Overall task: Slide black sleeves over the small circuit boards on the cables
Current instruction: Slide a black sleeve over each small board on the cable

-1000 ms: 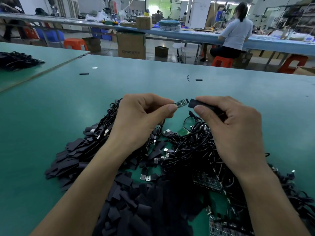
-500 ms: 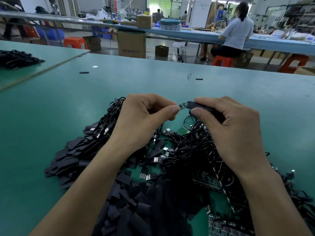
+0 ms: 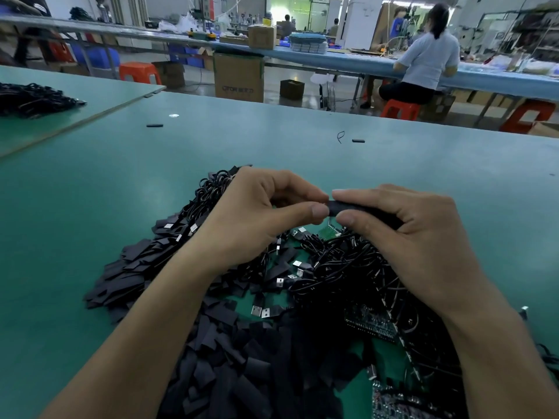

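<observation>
Over cables (image 3: 348, 267), left hand (image 3: 257, 219), right hand (image 3: 423, 237) pinch sleeve (image 3: 343, 207).

left hand (image 3: 260, 219) pinches cable end | right hand (image 3: 402, 234) grips black sleeve (image 3: 348, 207) | above cable pile (image 3: 348, 267)

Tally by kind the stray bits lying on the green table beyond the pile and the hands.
Short black tube pieces: 2
Thin black wire loop: 1
Small white scrap: 1
Total: 4
</observation>
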Action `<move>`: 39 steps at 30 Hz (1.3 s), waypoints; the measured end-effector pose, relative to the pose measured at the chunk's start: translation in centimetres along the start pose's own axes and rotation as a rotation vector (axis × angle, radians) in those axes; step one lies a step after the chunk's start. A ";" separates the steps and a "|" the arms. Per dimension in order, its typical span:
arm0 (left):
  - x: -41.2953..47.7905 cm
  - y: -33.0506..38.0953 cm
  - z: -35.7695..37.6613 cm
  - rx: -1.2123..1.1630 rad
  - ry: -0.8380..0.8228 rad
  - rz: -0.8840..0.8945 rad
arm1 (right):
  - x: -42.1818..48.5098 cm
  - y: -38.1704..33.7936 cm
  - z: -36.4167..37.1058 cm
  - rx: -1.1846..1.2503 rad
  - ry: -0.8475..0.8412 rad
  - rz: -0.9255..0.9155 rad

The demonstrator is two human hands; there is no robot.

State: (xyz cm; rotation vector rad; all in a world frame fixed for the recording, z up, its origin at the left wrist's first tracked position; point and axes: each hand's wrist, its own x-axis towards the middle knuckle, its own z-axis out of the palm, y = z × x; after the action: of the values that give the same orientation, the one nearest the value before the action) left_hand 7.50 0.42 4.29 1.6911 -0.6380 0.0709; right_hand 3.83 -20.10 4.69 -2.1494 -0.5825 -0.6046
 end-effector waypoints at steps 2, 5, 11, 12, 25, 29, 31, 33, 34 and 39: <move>0.0 -0.1 0.1 0.005 0.007 -0.012 | 0.1 0.0 0.1 0.061 -0.033 0.022; 0.0 -0.3 0.1 -0.048 0.019 -0.012 | 0.0 0.1 0.3 0.139 -0.021 0.038; -0.1 -0.3 0.2 0.014 0.015 -0.057 | 0.0 0.6 0.4 0.248 0.064 0.110; -0.1 -0.4 0.3 0.052 0.027 -0.060 | 0.0 0.7 0.4 0.252 0.070 0.128; -0.4 0.3 1.0 0.328 0.025 0.039 | 0.0 0.3 0.4 0.206 0.029 0.110; -0.3 0.2 1.0 0.320 0.021 0.000 | 0.2 0.0 0.6 0.193 0.096 0.099; -0.3 0.2 1.2 0.309 0.026 -0.009 | 0.3 -0.3 0.7 0.210 0.189 0.105; -0.3 0.3 1.4 0.276 0.043 0.003 | 0.4 -0.6 0.8 0.239 0.304 0.114; -0.3 0.4 1.5 0.254 0.055 0.013 | 0.4 -0.7 0.9 0.255 0.348 0.113; -0.4 0.4 1.8 0.192 0.117 0.067 | 0.4 -1.3 2.0 0.347 0.401 0.110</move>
State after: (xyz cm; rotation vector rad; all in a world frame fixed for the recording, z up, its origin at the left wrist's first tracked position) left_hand 6.46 -1.19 4.09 1.8345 -0.6156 0.2841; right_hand 3.85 -17.70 4.57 -1.6636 -0.3176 -0.7848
